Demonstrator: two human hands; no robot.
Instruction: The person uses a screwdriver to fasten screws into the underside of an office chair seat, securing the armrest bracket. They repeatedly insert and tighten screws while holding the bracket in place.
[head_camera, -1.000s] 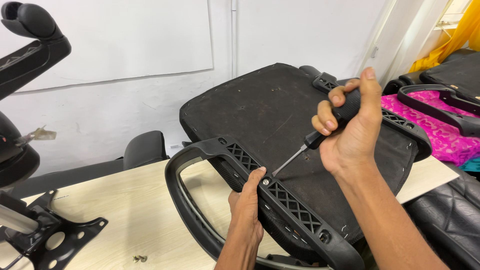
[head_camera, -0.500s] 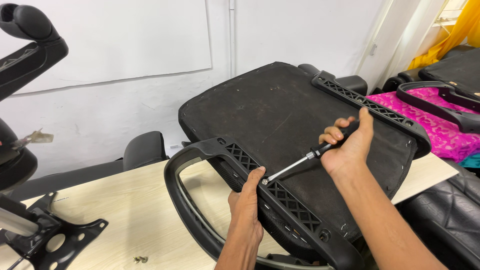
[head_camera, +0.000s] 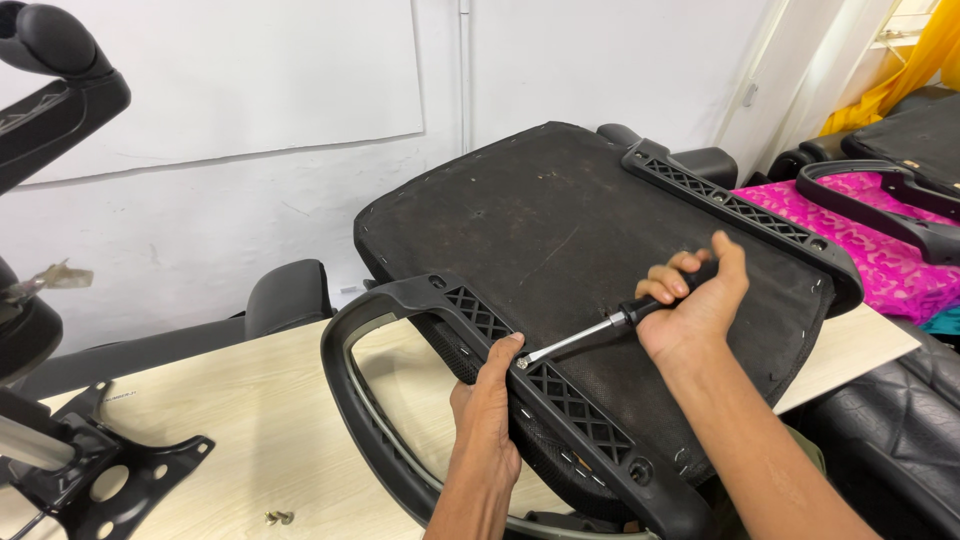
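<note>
From the head camera, an upturned black chair seat (head_camera: 590, 260) lay tilted across the far right part of the pale wooden table (head_camera: 230, 440), its underside facing up. A black armrest frame (head_camera: 500, 400) ran along the seat's near edge, its loop hanging out to the left over the table. The left hand (head_camera: 487, 420) was clamped on that armrest, thumb pressed on the lattice bracket just beside the tool tip. The right hand (head_camera: 695, 315) was clenched around the black handle of a screwdriver (head_camera: 590, 335), the silver shaft slanting down and left, its tip touching the bracket at the left thumb. A second armrest (head_camera: 740, 215) sat along the seat's far edge. At the near left, a black metal chair base plate (head_camera: 100, 475) rested on the table, with a couple of small screws (head_camera: 278, 517) lying near it. Over on the far right sat a pink-cushioned seat (head_camera: 870, 250).
</note>
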